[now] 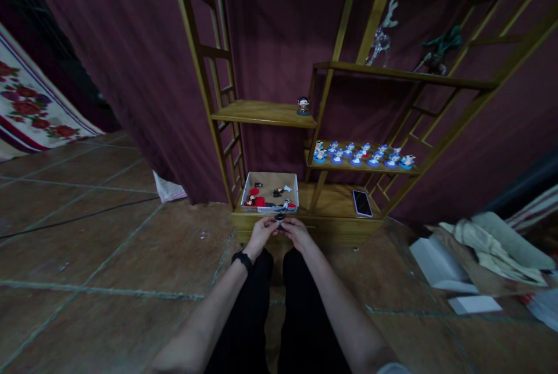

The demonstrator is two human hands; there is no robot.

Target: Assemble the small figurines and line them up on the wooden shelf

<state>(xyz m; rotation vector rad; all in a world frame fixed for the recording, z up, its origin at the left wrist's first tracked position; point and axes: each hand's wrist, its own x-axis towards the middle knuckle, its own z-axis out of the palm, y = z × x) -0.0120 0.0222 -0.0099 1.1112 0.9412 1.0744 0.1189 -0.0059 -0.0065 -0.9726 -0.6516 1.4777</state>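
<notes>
Tiny, dark, tough to read: the figure (279, 219) is partly covered, left hand (261, 231) and right hand (299, 231) pinching it from either side, right by the cabinet's (335, 227) front edge! Forearms (218, 295) stretch forward, converging; in the box (272, 177), jumbled toys (253, 197) blur together.

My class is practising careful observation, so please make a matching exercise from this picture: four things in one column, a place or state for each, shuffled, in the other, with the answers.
Things
1. Held figurine
2. Phone
3. Open box
4. Lone figurine

Places and states
A. Standing at the right end of a wooden shelf
B. Containing red and black pieces
C. Between the fingers of the left hand and right hand
D. Lying flat, with a dark screen

Right pairs: 1-C, 2-D, 3-B, 4-A
</notes>
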